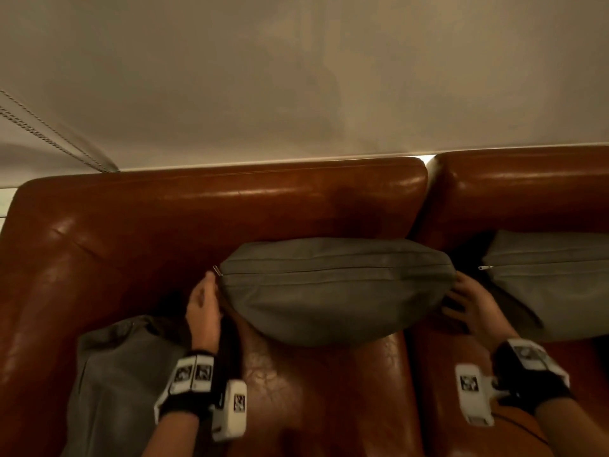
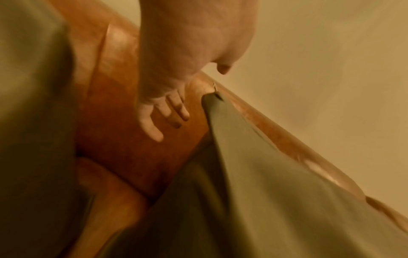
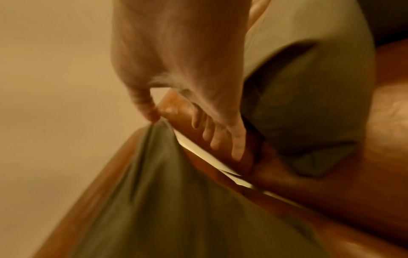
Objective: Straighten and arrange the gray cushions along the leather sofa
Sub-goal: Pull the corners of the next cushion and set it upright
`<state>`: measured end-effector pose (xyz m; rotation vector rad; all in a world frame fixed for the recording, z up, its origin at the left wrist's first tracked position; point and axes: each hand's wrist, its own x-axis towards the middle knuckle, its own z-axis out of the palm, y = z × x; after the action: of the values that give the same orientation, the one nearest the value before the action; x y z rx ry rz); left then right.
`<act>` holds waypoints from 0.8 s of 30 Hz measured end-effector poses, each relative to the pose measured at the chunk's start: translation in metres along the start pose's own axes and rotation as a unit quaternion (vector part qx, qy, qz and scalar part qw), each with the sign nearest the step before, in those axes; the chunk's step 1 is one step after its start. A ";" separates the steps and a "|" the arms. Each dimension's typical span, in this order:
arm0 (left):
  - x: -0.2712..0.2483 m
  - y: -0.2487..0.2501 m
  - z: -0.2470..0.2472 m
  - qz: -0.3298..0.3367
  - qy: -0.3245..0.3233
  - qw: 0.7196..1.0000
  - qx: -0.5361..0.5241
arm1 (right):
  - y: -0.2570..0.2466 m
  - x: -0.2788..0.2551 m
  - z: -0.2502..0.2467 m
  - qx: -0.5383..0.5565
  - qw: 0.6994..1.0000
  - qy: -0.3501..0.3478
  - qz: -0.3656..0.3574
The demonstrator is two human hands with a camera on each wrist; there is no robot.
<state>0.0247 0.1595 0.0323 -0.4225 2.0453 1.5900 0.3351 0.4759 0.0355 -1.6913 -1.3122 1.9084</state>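
A gray cushion [image 1: 336, 288] stands on its edge against the backrest of the brown leather sofa [image 1: 230, 199], zipper side up. My left hand [image 1: 204, 301] is beside its left end with fingers [image 2: 167, 113] straight and slightly apart from the cushion [image 2: 276, 192]. At the right end is my right hand [image 1: 464, 301], fingers spread. There my thumb [image 3: 150, 111] touches the cushion's corner [image 3: 159, 157] while the fingers [image 3: 216, 137] lie straight over the leather. A second gray cushion [image 1: 553, 285] leans on the right sofa section, and a third [image 1: 125, 374] lies flat at the lower left.
The sofa is two sections with a narrow gap [image 1: 430, 166] between their backrests. A plain wall [image 1: 296, 77] rises behind it. A beaded cord [image 1: 49, 140] hangs at the far left. Bare leather seat [image 1: 313, 390] shows in front of the middle cushion.
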 end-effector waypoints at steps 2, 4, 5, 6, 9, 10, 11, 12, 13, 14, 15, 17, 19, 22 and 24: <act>0.025 0.022 0.006 -0.004 0.003 0.999 0.049 | -0.028 0.015 0.006 0.023 0.999 0.028 0.009; 0.045 0.036 0.021 -0.044 -0.026 0.994 0.093 | -0.051 0.028 0.024 -0.036 0.998 0.043 0.029; 0.052 0.038 0.029 -0.054 -0.031 0.991 0.117 | -0.059 0.031 0.035 -0.067 0.996 0.045 0.031; 0.055 0.043 0.036 -0.044 -0.034 0.989 0.137 | -0.063 0.033 0.043 -0.089 0.995 0.049 0.026; 0.049 0.048 0.040 -0.009 0.000 0.992 0.128 | -0.064 0.037 0.053 -0.104 0.993 0.055 0.005; 0.045 0.044 0.036 -0.022 0.003 0.995 0.094 | -0.061 0.037 0.051 -0.092 0.994 0.054 0.000; 0.039 0.041 0.032 -0.036 -0.003 0.998 0.059 | -0.057 0.038 0.048 -0.083 0.995 0.057 -0.003; 0.035 0.036 0.029 -0.039 -0.003 0.999 0.032 | -0.053 0.039 0.046 -0.079 0.995 0.065 -0.011; 0.032 0.032 0.027 -0.024 0.006 0.999 0.027 | -0.050 0.040 0.047 -0.082 0.993 0.078 -0.020; 0.030 0.029 0.028 0.005 0.021 0.999 0.041 | -0.048 0.041 0.050 -0.086 0.992 0.091 -0.032; 0.029 0.029 0.029 0.045 0.040 0.996 0.067 | -0.049 0.042 0.055 -0.090 0.990 0.104 -0.044; 0.027 0.036 0.036 0.118 0.076 0.982 0.123 | -0.053 0.044 0.066 -0.094 0.985 0.129 -0.070; 0.026 0.045 0.045 0.164 0.096 0.970 0.155 | -0.059 0.046 0.071 -0.111 0.976 0.150 -0.109; 0.023 0.052 0.051 0.187 0.113 0.958 0.187 | -0.055 0.047 0.067 -0.153 0.963 0.163 -0.147; 0.027 0.047 0.048 0.193 0.127 0.947 0.222 | -0.049 0.045 0.069 -0.199 0.955 0.146 -0.166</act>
<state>-0.0122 0.2202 0.0457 -0.0578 2.7296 1.2569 0.2440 0.5044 0.0368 -1.7032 -1.8012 1.2124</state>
